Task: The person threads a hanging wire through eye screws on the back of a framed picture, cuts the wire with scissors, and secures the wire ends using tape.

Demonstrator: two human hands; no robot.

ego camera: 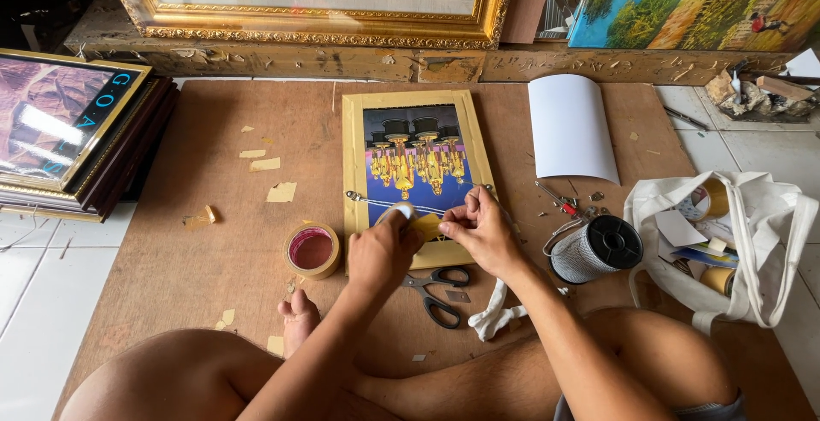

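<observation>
Small gold frame (416,114) lies flat on the brown board (231,242), picture side up, showing gold chandeliers on blue-purple. A thin wire (376,202) runs across its lower part from a fastening at the left edge. Both hands sit over the frame's lower end. Left hand (382,250) is closed in a pinch on a small white bit at the wire. Right hand (480,231) has fingers curled, pinching the wire near the frame's right side; exact contact is hard to see.

Just below the hands: black-handled scissors (437,291) on the board, and a white cloth strip (497,312) beside them. Left of the frame, near: a tape roll (313,250), tan with a pink core. Right of the frame: a spool (594,250) of white wire with a black cap, a red-tipped tool (559,203) and small bits of hardware.

Further right, white tote bag (769,242) lies open; inside are tape rolls, white paper and small packets, contents partly hidden. A curled white sheet (571,126) lies above the spool. Tape scraps are scattered on the board's left. Stacked frames (73,131) at far left; big gilt frame (316,11) and a landscape painting (692,2) lean along the top.
</observation>
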